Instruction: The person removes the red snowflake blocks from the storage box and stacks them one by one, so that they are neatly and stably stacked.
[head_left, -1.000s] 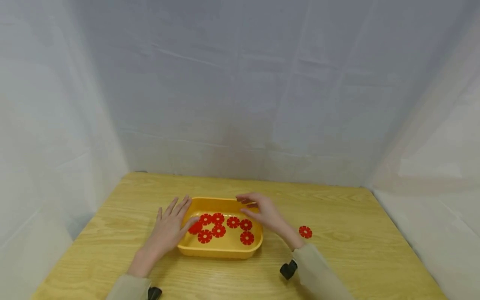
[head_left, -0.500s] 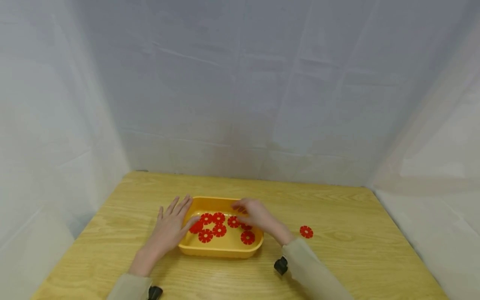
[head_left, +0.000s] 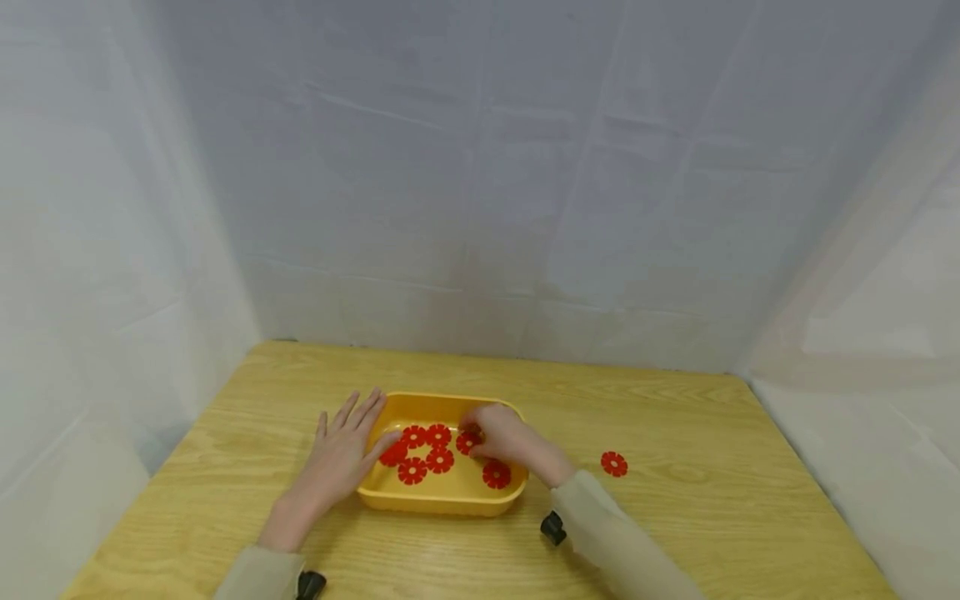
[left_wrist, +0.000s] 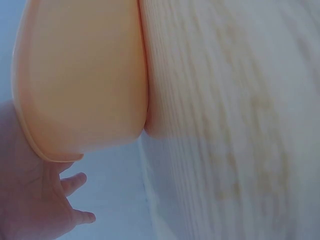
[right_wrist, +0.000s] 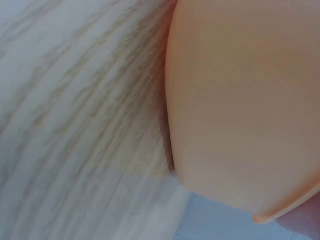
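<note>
While our right hand reaches down into the yellow tray, its curled fingers cover one of the red flower-shaped discs near the tray's right end, and we cannot tell whether the fingertips pinch that disc or only rest on it. Our left hand lies flat against the tray's left end, fingers straight and spread, with the thumb reaching over the rim toward the nearest disc; the thumb tip hides part of that disc. We count about seven discs showing on the tray floor, some overlapping. A single red disc lies on the wooden table, well apart from the tray on its right.

Both wrist views sit too close to be of much use: our left wrist view shows only the blurred outer wall of the tray beside wood grain and a cut-off edge of our left hand, and our right wrist view shows the tray's wall against the table, with no discs to be seen.

Compared with a second ago, our right hand has dropped from above the tray's far right corner into the tray. Our left hand, the tray and the lone disc lie where they were.
</note>
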